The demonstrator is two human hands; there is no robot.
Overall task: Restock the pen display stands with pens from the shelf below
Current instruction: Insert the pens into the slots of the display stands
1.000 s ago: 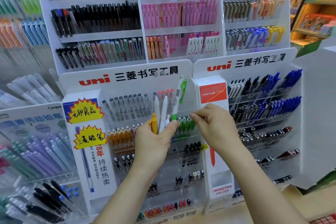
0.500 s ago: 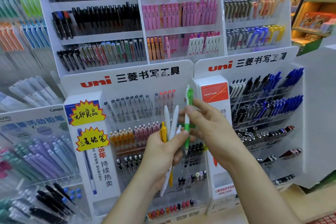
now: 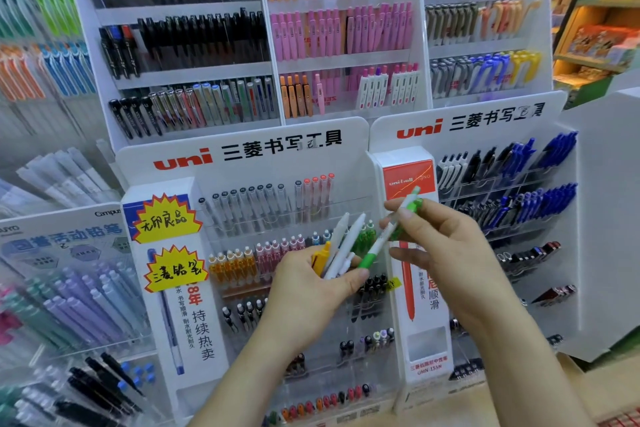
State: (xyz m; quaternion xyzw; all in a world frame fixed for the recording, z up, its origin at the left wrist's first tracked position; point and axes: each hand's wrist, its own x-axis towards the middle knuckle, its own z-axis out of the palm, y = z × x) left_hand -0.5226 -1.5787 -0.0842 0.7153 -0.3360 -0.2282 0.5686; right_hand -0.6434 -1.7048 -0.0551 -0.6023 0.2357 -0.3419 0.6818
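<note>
**Green pen separated from bundle, now tilted**

Since half a second ago the green pen [image 3: 382,239] has gone from upright beside the bundle to a slant, its clip end swung up and right towards the red-labelled panel [image 3: 408,177]. Your right hand [image 3: 446,253] has moved right with it.

Hands: your right hand pinches the green pen by its upper barrel, between thumb and fingertips. Your left hand [image 3: 304,291] is clamped on the remaining pens [image 3: 341,246], one yellow and several white, fanned upward. The hands are close together. The pen's green grip end sits just above your left thumb; contact there cannot be told.

Location: both hands hang in front of the left uni stand [image 3: 242,156], level with its second row. A few green pens [image 3: 365,236] stand in that row, just behind the bundle.

Reading: the pen looks singled out for placing, not yet stocked. The matching green slot is the likely target, and it is partly hidden by your own left hand. Judged from the rows, the stand's lower tiers look thin, so much restocking remains.
</note>
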